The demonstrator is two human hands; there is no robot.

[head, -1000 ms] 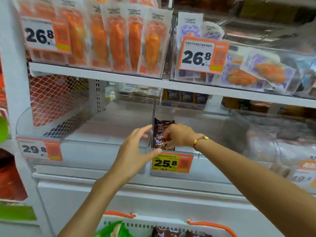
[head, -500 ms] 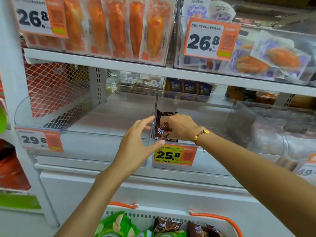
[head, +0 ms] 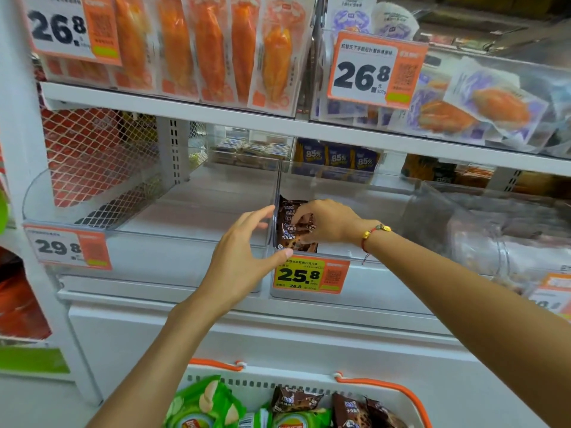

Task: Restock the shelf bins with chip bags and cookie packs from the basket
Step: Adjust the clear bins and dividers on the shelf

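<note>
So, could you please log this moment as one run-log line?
right hand: holds brown cookie pack in clear bin | left hand: open at bin divider | basket: packs remain

Price tags read 26.8 on the top-left tag (head: pixel 72 27), 26.8 on the top-middle tag (head: pixel 375 69), 29.8 on the left bin tag (head: pixel 66 247), 25.8 on the yellow tag (head: pixel 310 274), and blue packs (head: pixel 338 157) show 85%.

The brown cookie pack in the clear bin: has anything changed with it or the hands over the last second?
Very little. The right hand still grips the brown cookie pack upright at the left front corner of the clear bin, fingers shifted slightly down its face. The left hand stays open at the divider. The view tilted down, so more of the basket with green chip bags shows.
</note>
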